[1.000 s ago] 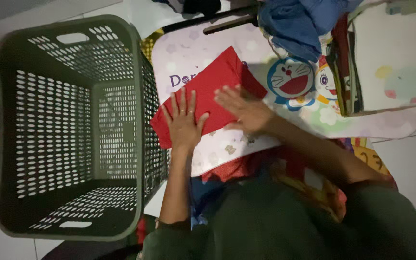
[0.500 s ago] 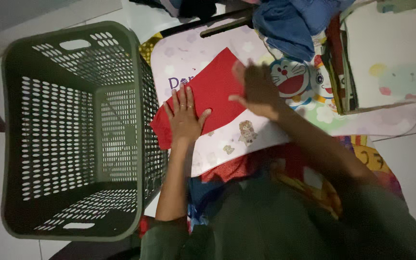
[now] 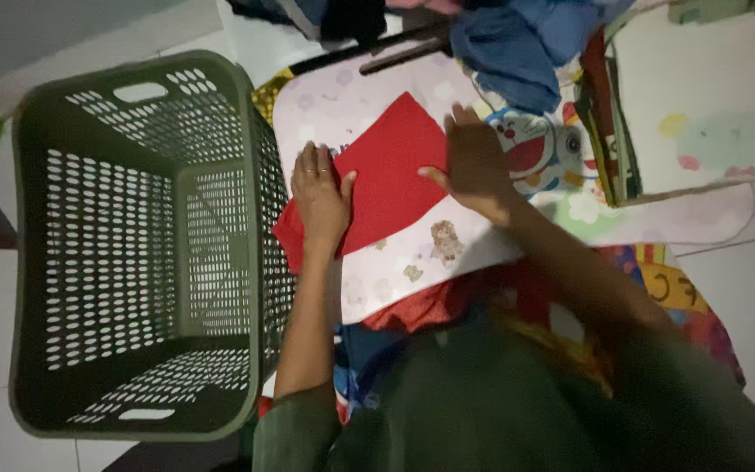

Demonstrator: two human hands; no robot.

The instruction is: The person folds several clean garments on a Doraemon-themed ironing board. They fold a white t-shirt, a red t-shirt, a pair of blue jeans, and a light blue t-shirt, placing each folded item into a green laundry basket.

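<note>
A folded red cloth (image 3: 391, 179) lies flat on a small pale table (image 3: 447, 253) printed with cartoon figures, and both hands press down on it. The left hand (image 3: 319, 197) rests on the cloth's near-left part, palm down, fingers straight and close together, gripping nothing. The right hand (image 3: 475, 164) lies flat at the cloth's right edge — fingers spread and extended, thumb pointing back over the red fabric; whether its palm sits on the cloth or just beside it on the tabletop is hard to make out in the dim light. Just left of the table stands a grey-green perforated laundry basket (image 3: 220, 96), its wall close to the left wrist. Beyond the table lies a heap of blue clothes (image 3: 517, 44) — touching the table's far edge.
</note>
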